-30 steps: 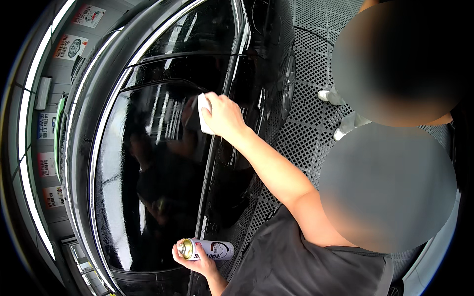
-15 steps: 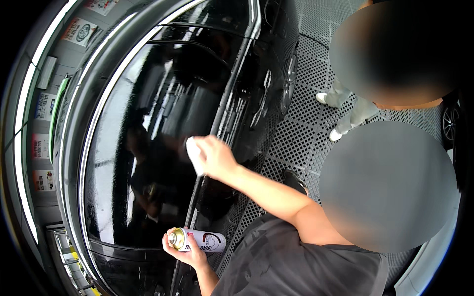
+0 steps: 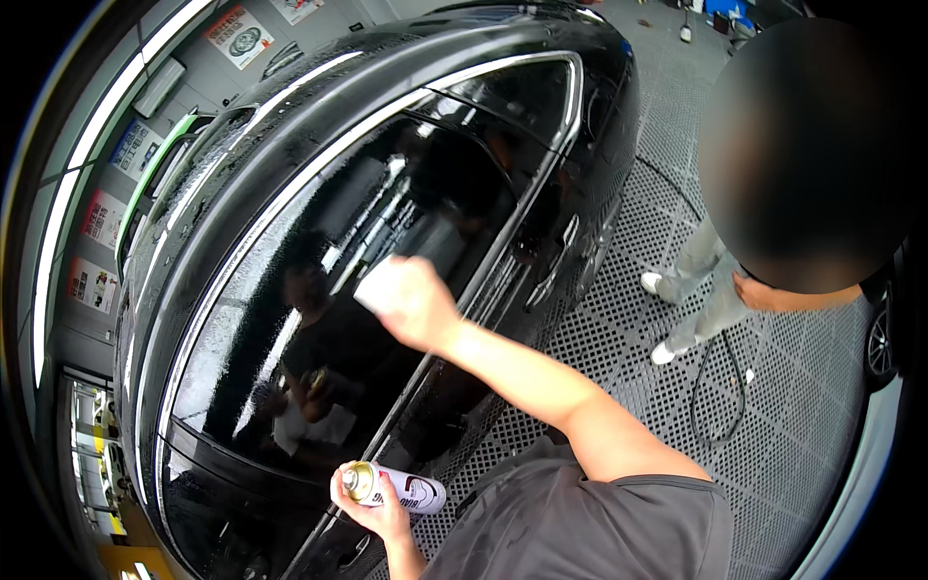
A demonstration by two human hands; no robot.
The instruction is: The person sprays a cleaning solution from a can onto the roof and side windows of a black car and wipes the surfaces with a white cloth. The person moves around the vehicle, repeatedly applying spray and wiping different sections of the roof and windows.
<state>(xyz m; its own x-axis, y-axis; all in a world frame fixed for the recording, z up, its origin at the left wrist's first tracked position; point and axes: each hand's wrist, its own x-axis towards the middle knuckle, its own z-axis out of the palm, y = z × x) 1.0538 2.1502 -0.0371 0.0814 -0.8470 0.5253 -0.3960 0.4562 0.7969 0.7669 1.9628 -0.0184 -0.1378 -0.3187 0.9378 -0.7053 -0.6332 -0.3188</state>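
Observation:
My left hand (image 3: 379, 512) is wrapped round a spray can (image 3: 418, 492) with a pale body and a gold-coloured top. The can lies tilted on its side near the window's lower trim, its nozzle pointing left. My right hand (image 3: 418, 304) is closed on a white cloth (image 3: 373, 282), mostly hidden under the fingers, and its exact kind is hard to make out. That hand is at the dark side window (image 3: 362, 387) of a black car (image 3: 198, 280). The glass mirrors a person and the can, and whitish mist or wet marks show along its upper edge.
A person (image 3: 706, 261) in light trousers and white shoes stands beyond the car on a perforated grey floor (image 3: 638, 372). A dark hose (image 3: 694, 406) curls across it. Posters (image 3: 240, 39) hang on the wall at left, and another vehicle's wheel (image 3: 880, 333) shows at right.
The view has turned, showing more of the car's roof and far end. My right hand with the cloth has moved from near the lower trim farther up the glass. My left hand still holds the can.

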